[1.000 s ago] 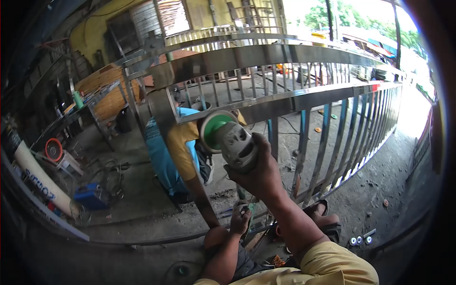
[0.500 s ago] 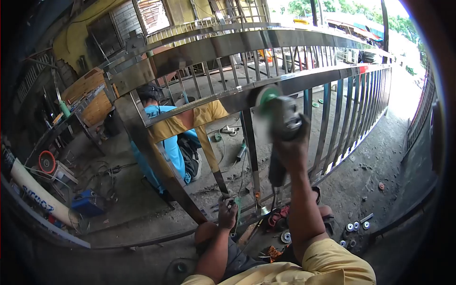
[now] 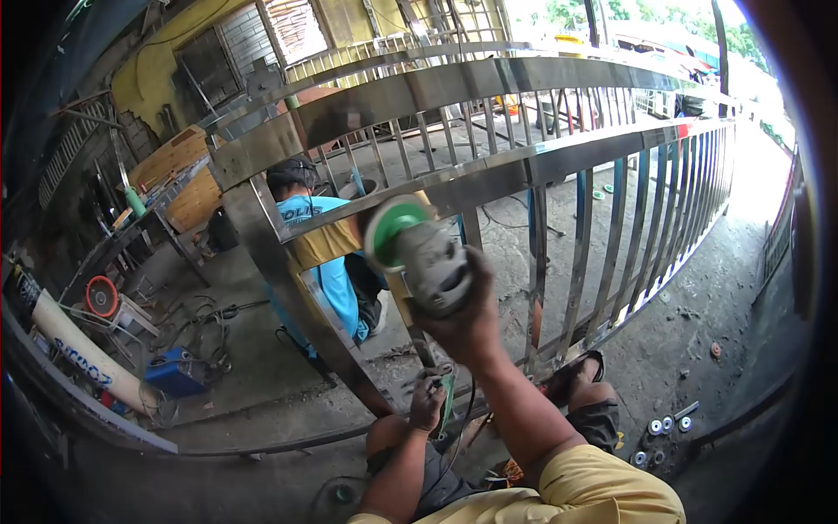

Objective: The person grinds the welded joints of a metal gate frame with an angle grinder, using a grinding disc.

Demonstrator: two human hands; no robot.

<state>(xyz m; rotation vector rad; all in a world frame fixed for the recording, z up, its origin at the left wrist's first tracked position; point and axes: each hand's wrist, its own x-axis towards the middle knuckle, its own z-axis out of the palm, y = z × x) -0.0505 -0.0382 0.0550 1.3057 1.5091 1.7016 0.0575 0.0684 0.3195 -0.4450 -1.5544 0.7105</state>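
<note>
My right hand [image 3: 469, 325] grips an angle grinder [image 3: 434, 266], held up against the shiny metal railing [image 3: 489, 188]. The grinder's green disc [image 3: 397, 229] is at the upper rail's near face, blurred; whether it touches cannot be made out. Lower down, my left hand [image 3: 428, 403] is closed beside the foot of a railing bar, close to a green strip [image 3: 448, 397]. What its fingers hold, if anything, is hidden. A dark cord [image 3: 472, 406] hangs below the grinder.
Behind the railing crouches a person in a blue shirt [image 3: 323, 275]. Several small discs [image 3: 668, 425] lie on the ground at right. At left are a blue box [image 3: 177, 373], tangled cables [image 3: 205, 327], a white pipe [image 3: 83, 349] and a workbench [image 3: 131, 236].
My right hand has moved the grinder left along the upper rail, toward the railing's near corner. My left hand stays low, in nearly the same place. The view has shifted slightly.
</note>
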